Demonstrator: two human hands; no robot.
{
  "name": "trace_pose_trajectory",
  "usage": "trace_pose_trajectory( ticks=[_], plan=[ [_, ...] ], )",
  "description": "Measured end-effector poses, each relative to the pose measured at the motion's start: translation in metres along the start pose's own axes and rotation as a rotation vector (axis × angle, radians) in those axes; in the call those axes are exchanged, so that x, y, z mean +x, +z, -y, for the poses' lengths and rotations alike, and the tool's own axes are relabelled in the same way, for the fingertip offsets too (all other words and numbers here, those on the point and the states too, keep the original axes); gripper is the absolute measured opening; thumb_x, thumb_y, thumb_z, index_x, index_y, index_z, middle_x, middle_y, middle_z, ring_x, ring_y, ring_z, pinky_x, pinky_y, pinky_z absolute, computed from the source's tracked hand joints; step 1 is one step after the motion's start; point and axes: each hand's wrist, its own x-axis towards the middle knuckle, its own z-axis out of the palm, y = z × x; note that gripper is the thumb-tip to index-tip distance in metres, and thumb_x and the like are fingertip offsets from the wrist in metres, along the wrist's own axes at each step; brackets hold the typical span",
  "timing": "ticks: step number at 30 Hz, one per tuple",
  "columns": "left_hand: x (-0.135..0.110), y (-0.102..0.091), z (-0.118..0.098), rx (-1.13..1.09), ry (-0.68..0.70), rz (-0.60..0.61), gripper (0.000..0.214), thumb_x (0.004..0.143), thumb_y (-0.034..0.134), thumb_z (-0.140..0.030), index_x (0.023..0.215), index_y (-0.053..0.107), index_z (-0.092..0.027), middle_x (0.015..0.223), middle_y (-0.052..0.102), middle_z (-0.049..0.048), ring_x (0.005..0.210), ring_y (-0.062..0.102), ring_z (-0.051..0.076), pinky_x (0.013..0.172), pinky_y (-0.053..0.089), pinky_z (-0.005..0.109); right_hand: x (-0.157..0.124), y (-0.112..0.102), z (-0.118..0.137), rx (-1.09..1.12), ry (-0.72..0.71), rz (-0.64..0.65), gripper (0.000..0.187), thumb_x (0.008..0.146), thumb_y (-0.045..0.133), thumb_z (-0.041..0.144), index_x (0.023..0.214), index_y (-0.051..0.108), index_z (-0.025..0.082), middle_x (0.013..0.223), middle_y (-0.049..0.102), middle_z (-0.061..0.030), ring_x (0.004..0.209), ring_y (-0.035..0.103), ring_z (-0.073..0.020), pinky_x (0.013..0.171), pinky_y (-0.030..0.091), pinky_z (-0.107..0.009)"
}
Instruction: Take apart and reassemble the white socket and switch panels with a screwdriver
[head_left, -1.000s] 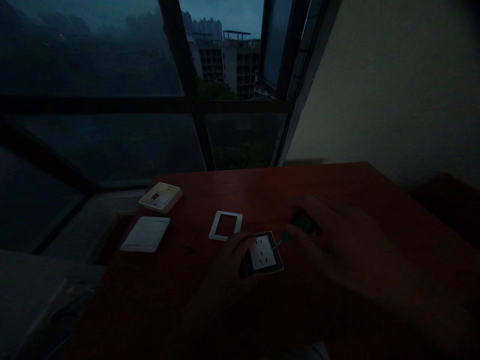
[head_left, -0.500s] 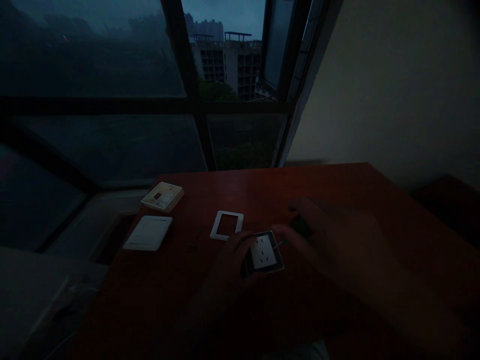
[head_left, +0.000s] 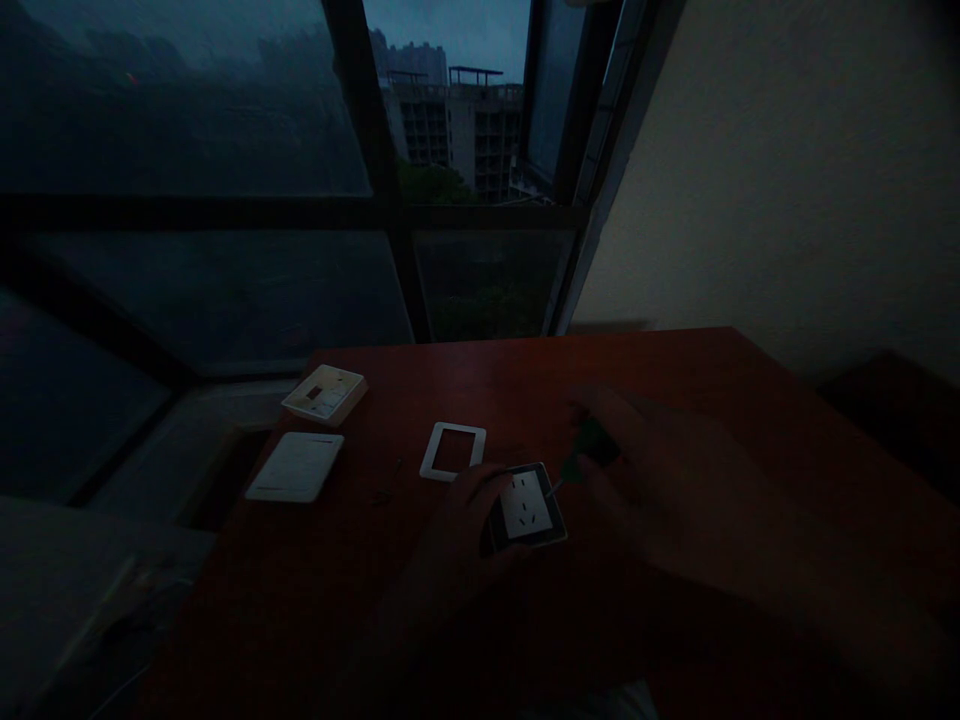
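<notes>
A wall socket [head_left: 527, 503] with a white slotted face and dark border lies on the table. My left hand [head_left: 469, 525] grips it from the left, fingers at its far edge and thumb at its near edge. In my right hand [head_left: 637, 470] is a screwdriver [head_left: 589, 450] with a dark green handle, held between thumb and fingers. Its thin shaft slants down to the socket's right side, and the tip meets the border there. Beyond my left fingers lies a white rectangular frame [head_left: 429, 455]. Dim light blurs the finger details.
At the table's left are a white switch plate [head_left: 296, 467] and, behind it, an open white back box [head_left: 330, 395]. Small dark pieces [head_left: 384, 494], perhaps screws, lie between plate and frame. The brown table [head_left: 600, 360] meets a window at the back.
The fingers of my right hand have shifted around the screwdriver handle, and more of its green part shows. My left hand and the socket have hardly moved.
</notes>
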Motion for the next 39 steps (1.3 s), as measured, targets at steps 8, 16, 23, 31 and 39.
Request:
trace_pose_trajectory(
  ticks=[8, 16, 23, 31, 39],
  plan=[
    [0.002, 0.0, 0.0, 0.022, 0.012, -0.002, 0.07, 0.071, 0.076, -0.023, 0.133, 0.043, -0.025, 0.14, 0.043, 0.0091, 0.127, 0.043, 0.028, 0.105, 0.041, 0.046, 0.011, 0.005, -0.008, -0.094, 0.1, 0.004, 0.028, 0.089, 0.047, 0.042, 0.106, 0.055, 0.021, 0.087, 0.069, -0.0052, 0.064, 0.063, -0.0203, 0.052, 0.037, -0.028],
    [0.009, -0.001, 0.005, 0.073, 0.007, -0.001, 0.07, 0.073, 0.075, -0.026, 0.134, 0.042, -0.025, 0.14, 0.042, 0.0087, 0.128, 0.041, 0.028, 0.105, 0.039, 0.047, 0.015, 0.008, -0.013, 0.008, 0.034, -0.05, 0.022, 0.087, 0.051, 0.03, 0.107, 0.055, 0.02, 0.096, 0.067, -0.0053, 0.071, 0.063, -0.0174, 0.057, 0.041, -0.027],
    [0.021, -0.007, 0.008, 0.165, 0.003, -0.013, 0.067, 0.075, 0.073, -0.031, 0.134, 0.042, -0.025, 0.141, 0.042, 0.0079, 0.128, 0.041, 0.028, 0.106, 0.038, 0.046, 0.024, 0.013, -0.014, -0.095, 0.096, -0.07, 0.021, 0.088, 0.046, 0.035, 0.099, 0.052, 0.018, 0.088, 0.065, -0.0059, 0.069, 0.062, -0.0206, 0.052, 0.034, -0.028],
    [0.034, -0.013, 0.017, 0.171, 0.024, 0.003, 0.067, 0.074, 0.074, -0.032, 0.133, 0.043, -0.026, 0.14, 0.043, 0.0073, 0.126, 0.043, 0.029, 0.104, 0.04, 0.046, 0.03, 0.021, -0.017, -0.134, 0.043, -0.134, 0.025, 0.089, 0.05, 0.037, 0.107, 0.052, 0.021, 0.096, 0.066, -0.0066, 0.072, 0.062, -0.0214, 0.052, 0.034, -0.028],
    [0.032, -0.01, 0.021, 0.118, 0.047, -0.022, 0.066, 0.074, 0.074, -0.033, 0.133, 0.045, -0.025, 0.14, 0.043, 0.0082, 0.128, 0.042, 0.029, 0.106, 0.038, 0.045, 0.04, 0.017, -0.017, 0.167, -0.119, -0.068, 0.024, 0.08, 0.052, 0.015, 0.104, 0.053, 0.018, 0.1, 0.064, -0.0068, 0.084, 0.061, -0.0191, 0.067, 0.043, -0.028]
  ],
)
